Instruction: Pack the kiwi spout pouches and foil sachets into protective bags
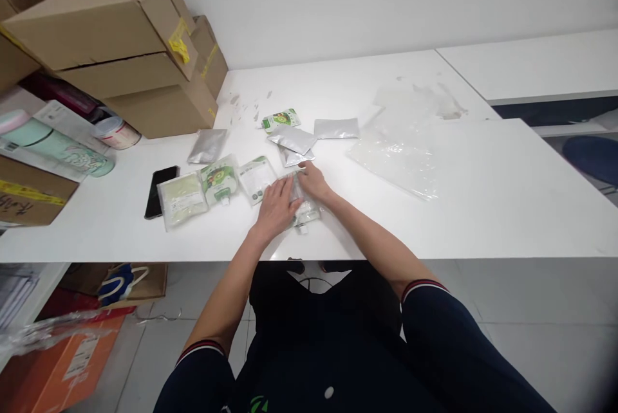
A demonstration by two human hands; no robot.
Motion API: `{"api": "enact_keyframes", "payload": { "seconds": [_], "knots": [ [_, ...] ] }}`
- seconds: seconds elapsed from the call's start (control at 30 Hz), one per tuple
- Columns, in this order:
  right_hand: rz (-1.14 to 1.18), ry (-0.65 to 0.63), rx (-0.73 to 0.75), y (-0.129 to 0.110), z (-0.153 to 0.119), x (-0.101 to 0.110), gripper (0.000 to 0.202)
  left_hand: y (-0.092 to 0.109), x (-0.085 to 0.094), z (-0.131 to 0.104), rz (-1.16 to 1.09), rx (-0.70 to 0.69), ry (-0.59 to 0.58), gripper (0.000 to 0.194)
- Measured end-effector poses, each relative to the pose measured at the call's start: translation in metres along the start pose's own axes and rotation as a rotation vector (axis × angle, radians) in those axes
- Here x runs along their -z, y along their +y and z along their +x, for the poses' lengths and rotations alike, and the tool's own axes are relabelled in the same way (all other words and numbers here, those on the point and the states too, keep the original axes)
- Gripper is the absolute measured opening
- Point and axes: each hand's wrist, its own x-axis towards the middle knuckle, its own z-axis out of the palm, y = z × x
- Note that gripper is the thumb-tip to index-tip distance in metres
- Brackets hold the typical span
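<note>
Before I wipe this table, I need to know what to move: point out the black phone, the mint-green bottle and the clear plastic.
Black phone (154, 193): head view, on its dark face.
Mint-green bottle (60, 147): head view, mid-body.
Clear plastic (398, 150): head view, near its middle.

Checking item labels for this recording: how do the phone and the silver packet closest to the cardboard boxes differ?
The phone is black, while the silver packet is pale and shiny. The phone has straight, firm edges; the packet looks creased and soft. The phone lies nearer the person than the packet. Both lie flat on the white table.
</note>
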Motion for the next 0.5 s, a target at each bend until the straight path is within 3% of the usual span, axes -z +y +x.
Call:
{"api": "enact_keyframes", "payload": {
  "seconds": [0.1, 0.2, 0.3, 0.4, 0.43, 0.5],
  "knots": [
    [-0.092, -0.040, 0.060, -0.008, -0.002, 0.008, 0.033, -0.013, 0.006, -0.005, 0.046, 0.025, -0.100, 0.060],
    [-0.182, 0.010, 0.070, 0.003, -0.004, 0.042, 0.037, -0.020, 0.014, -0.008, 0.060, 0.009, -0.175, 0.060],
    [-0.286, 0.250, -0.030, 0.039, -0.002, 0.093, 0.041, -0.022, 0.017, -0.009, 0.038, 0.009, -0.216, 0.062],
    [-0.454, 0.705, -0.222, 0.093, 0.005, 0.144, 0.057, -0.022, 0.013, -0.009, 0.029, 0.027, -0.205, 0.063],
    [-0.477, 0.773, -0.274, 0.111, 0.008, 0.158, 0.062, -0.022, 0.013, -0.009, 0.027, 0.034, -0.200, 0.063],
    [-0.471, 0.746, -0.349, 0.140, 0.012, 0.180, 0.050, -0.022, 0.014, -0.008, 0.012, 0.045, -0.203, 0.062]
  ]
}}
